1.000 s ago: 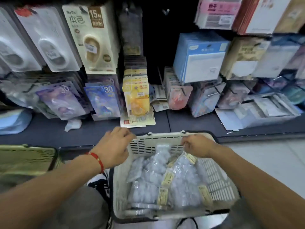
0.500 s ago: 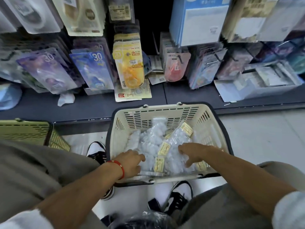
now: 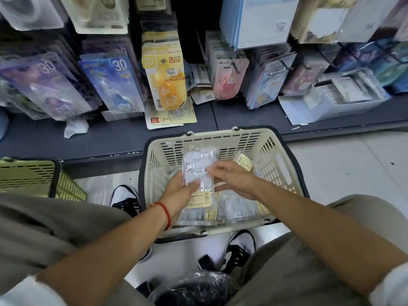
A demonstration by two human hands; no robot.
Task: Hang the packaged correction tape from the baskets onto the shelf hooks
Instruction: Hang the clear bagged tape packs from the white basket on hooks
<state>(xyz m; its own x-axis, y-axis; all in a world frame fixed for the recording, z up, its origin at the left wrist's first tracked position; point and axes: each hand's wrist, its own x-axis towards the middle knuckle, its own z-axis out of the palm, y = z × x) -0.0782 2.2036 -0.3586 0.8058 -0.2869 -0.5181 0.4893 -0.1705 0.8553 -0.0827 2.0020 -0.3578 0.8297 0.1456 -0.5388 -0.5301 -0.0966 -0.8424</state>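
A clear pack (image 3: 199, 167) has been lifted above the basket (image 3: 268, 151), pinched by the left hand (image 3: 180, 188) and right hand (image 3: 231, 180); previously both hands lay among the packs.

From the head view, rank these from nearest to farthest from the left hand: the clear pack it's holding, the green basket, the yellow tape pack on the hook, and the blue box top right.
1. Clear pack: in the left hand, over the cream basket.
2. Yellow tape pack: straight ahead on the shelf.
3. Green basket: far left, on the floor.
4. Blue box: upper right.
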